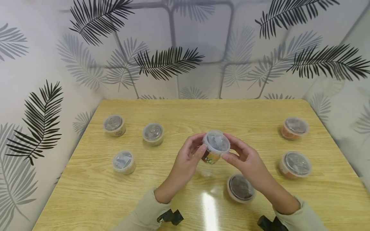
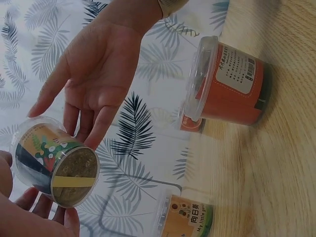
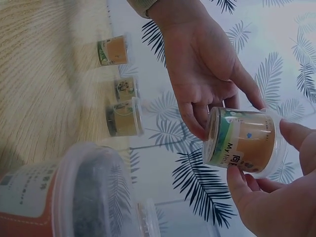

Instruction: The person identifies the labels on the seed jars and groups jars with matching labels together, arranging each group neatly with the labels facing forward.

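Note:
Both hands hold a clear lidded plastic planting cup [image 1: 216, 144] above the middle of the table. It is tilted, and its paper sleeve is orange, green and black. My left hand [image 1: 186, 160] pinches it from the left, thumb near the lid rim. From the other side, my right hand [image 1: 250, 162] grips it with thumb and fingers. In the left wrist view the base of the cup [image 2: 75, 177] shows brown contents crossed by a yellow strip. The right wrist view shows "My" lettering on the held cup's sleeve [image 3: 244, 140]. Below my right hand stands a dark-lidded cup [image 1: 241, 188] with an orange-red sleeve [image 2: 229, 101].
On the left of the wood-grain table [image 1: 185, 112] stand three similar cups: a back one [image 1: 114, 125], an inner one [image 1: 153, 134] and a front one [image 1: 124, 162]. Two more, a far cup [image 1: 294, 128] and a nearer cup [image 1: 295, 165], stand at the right. Leaf-patterned cloth [image 1: 199, 38] hangs behind.

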The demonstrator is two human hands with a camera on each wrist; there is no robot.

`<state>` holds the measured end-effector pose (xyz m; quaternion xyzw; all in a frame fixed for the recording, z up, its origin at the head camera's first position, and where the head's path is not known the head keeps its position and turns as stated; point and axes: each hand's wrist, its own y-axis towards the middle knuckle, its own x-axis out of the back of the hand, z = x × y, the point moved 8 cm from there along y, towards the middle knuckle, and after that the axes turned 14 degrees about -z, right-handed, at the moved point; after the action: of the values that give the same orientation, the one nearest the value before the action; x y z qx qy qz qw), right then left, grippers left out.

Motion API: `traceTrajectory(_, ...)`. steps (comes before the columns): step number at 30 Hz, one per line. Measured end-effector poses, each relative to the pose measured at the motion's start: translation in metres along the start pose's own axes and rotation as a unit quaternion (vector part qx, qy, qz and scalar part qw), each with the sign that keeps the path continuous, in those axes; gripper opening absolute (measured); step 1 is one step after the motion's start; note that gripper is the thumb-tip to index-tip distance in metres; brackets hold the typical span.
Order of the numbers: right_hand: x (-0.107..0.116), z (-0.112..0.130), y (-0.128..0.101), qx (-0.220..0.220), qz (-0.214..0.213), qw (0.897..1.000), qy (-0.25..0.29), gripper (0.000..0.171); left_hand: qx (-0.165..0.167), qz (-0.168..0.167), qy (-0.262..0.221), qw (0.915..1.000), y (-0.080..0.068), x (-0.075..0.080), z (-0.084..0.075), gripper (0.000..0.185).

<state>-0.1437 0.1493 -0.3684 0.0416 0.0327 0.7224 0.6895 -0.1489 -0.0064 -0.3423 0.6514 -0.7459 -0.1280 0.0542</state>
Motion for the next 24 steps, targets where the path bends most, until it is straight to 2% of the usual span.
traceTrajectory(7, -0.006, 0.002, -0.001, 0.005, 0.036, 0.998, 0.042, 0.057, 0.013, 0.013, -0.015, 0.9997, 0.001, -0.002, 0.006, 0.039)
traceTrajectory(16, -0.012, 0.000, -0.002, -0.006, 0.047, 0.998, 0.052, 0.065, 0.027, 0.060, 0.000, 0.9978, -0.004, -0.012, 0.009, 0.051)
traceTrajectory(24, -0.011, 0.000, -0.001, -0.009, 0.043, 0.998, 0.036, 0.065, 0.006, 0.046, 0.009, 0.9989, -0.004, -0.012, 0.003, 0.049)
